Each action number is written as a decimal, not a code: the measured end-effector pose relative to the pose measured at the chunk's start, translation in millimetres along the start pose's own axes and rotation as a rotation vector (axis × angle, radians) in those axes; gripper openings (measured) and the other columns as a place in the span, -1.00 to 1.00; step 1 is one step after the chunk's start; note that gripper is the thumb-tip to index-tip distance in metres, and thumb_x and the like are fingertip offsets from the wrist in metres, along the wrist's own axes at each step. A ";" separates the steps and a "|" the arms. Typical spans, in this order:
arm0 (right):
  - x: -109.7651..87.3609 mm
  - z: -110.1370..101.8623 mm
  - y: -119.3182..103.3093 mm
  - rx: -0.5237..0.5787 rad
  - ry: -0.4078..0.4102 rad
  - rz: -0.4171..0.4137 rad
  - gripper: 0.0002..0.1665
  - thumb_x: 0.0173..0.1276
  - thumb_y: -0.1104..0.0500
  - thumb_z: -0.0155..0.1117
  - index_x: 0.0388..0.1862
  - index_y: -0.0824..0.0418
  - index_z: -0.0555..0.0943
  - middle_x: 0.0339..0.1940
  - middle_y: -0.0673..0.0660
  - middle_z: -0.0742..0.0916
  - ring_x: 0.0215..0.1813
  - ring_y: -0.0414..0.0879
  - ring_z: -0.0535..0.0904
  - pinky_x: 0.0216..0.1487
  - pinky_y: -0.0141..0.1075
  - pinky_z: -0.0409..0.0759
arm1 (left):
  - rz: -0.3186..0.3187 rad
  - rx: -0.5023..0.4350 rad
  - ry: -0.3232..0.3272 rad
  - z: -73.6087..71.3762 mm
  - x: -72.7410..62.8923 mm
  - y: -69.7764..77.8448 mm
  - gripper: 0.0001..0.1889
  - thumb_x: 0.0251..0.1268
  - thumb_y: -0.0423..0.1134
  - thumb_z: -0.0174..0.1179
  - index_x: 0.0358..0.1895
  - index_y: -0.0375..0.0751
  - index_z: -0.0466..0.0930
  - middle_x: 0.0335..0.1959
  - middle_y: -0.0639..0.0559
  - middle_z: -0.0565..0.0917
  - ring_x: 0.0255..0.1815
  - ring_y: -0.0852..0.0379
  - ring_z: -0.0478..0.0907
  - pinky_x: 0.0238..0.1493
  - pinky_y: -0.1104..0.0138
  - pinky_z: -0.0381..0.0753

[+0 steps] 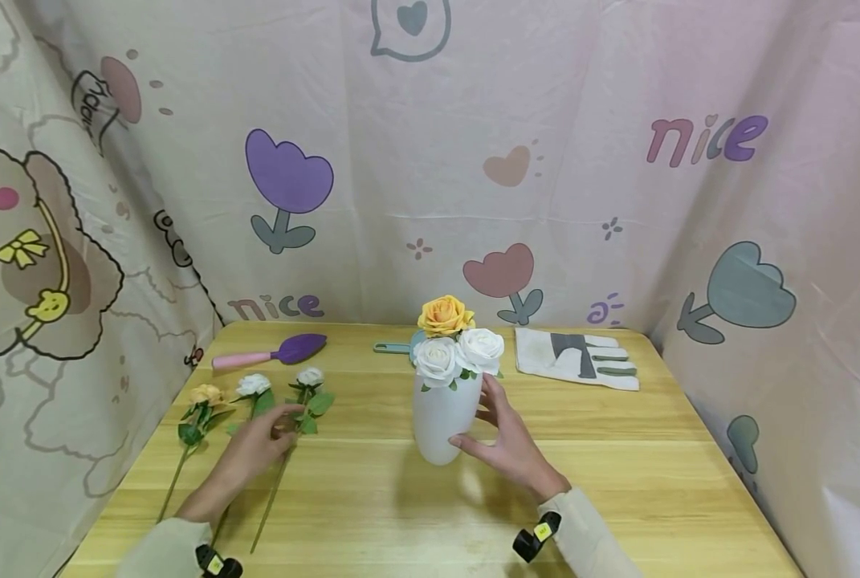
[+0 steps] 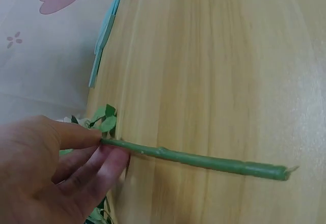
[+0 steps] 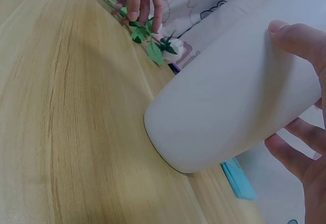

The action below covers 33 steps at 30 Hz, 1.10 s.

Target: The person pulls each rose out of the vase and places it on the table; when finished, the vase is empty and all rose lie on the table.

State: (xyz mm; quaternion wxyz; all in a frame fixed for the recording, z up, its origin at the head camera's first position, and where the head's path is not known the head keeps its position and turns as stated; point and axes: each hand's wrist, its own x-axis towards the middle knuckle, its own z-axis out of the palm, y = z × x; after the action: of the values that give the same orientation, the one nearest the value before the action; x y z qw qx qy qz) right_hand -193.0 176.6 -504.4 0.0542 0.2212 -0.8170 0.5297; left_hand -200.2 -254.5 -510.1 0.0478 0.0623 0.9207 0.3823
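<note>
My left hand [image 1: 256,441] pinches the green stem [image 2: 214,163] of a white artificial rose [image 1: 310,376] just below its leaves. That rose is the rightmost of three lying on the left of the table. Beside it lie another white rose [image 1: 254,384] and a yellow rose [image 1: 206,394]. My right hand [image 1: 507,441] grips the right side of a white vase [image 1: 440,425], thumb in front and fingers behind. From the vase's mouth rise a yellow rose [image 1: 446,315] and two white roses [image 1: 437,361]. The vase looks upright in the head view; its stems inside are hidden.
A trowel with a purple blade [image 1: 299,348] and pink handle lies at the back left. Behind the vase is a light-blue tool [image 1: 392,348], partly hidden. White and grey gloves [image 1: 577,358] lie at the back right. A printed curtain [image 1: 401,160] hangs behind the wooden table [image 1: 617,482].
</note>
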 end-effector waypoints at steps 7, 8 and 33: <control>-0.1 -0.1 -0.6 0.008 0.003 0.013 0.30 0.32 0.07 0.69 0.79 -0.30 0.02 0.70 0.17 0.45 0.54 0.29 0.55 0.44 0.28 0.64 | 0.002 0.003 -0.012 -0.1 -0.9 -0.5 -0.47 0.57 -0.39 0.28 0.53 -0.28 0.49 0.25 -0.41 0.73 -0.08 -0.03 0.80 -0.35 0.32 0.80; -0.2 -0.1 -0.6 0.010 0.002 0.016 0.30 0.32 0.07 0.69 0.79 -0.30 0.02 0.70 0.18 0.45 0.53 0.30 0.55 0.44 0.29 0.63 | 0.002 -0.001 -0.010 -0.9 -1.4 0.1 -0.48 0.58 -0.38 0.28 0.53 -0.27 0.49 0.27 -0.41 0.72 -0.05 -0.06 0.80 -0.34 0.32 0.81; -0.3 -0.2 -0.5 0.030 -0.003 0.017 0.31 0.32 0.06 0.69 0.79 -0.32 0.02 0.70 0.17 0.44 0.54 0.30 0.54 0.45 0.35 0.61 | 0.320 0.022 0.216 -14.3 12.5 94.5 -0.66 0.54 -0.35 0.38 0.30 -0.18 0.68 0.14 -0.14 0.76 -0.01 -0.06 0.78 -0.13 0.38 0.79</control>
State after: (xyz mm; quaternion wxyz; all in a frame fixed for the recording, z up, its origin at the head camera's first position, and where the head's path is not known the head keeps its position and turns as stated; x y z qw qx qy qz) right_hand -192.5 176.7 -504.0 0.0451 0.2159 -0.8111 0.5418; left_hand -207.1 -196.4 -433.4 -0.1135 0.1669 0.9029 0.3795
